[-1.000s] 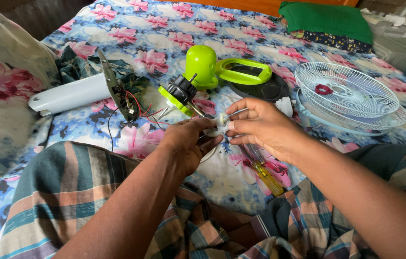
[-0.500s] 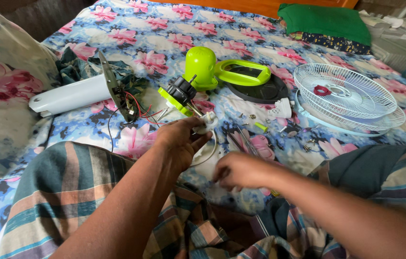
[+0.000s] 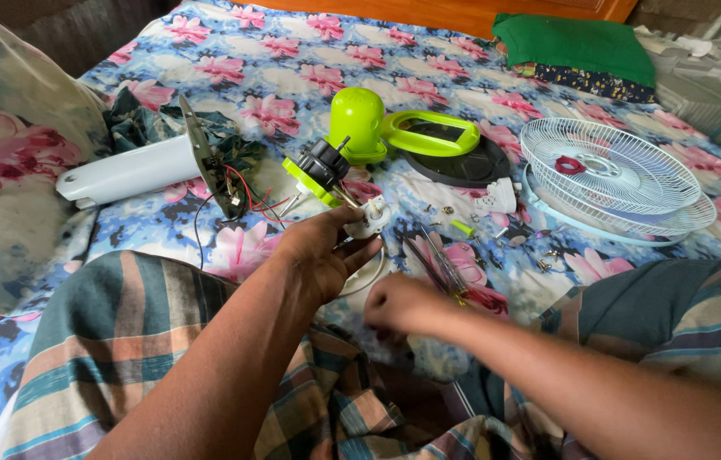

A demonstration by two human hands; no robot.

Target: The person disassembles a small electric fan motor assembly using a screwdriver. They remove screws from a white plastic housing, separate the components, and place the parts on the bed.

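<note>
Left hand [image 3: 320, 254]: gripped one small white part [image 3: 371, 216], just before the black motor [image 3: 322, 163].
Right hand [image 3: 401, 304]: curled shut; contents indiscernible.
Fan grilles [image 3: 612, 175]: two, stacked.

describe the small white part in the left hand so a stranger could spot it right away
On the floral bedsheet, find the lime-green dome housing. Just below it, the left hand holds a small white plastic part at its fingertips. It is the only white piece lifted off the sheet.

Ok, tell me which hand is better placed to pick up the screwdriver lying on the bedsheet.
Right. The right hand is low over the sheet beside the screwdriver, apparently empty. The left hand already holds the small white part in its fingers, so it looks occupied.
</note>
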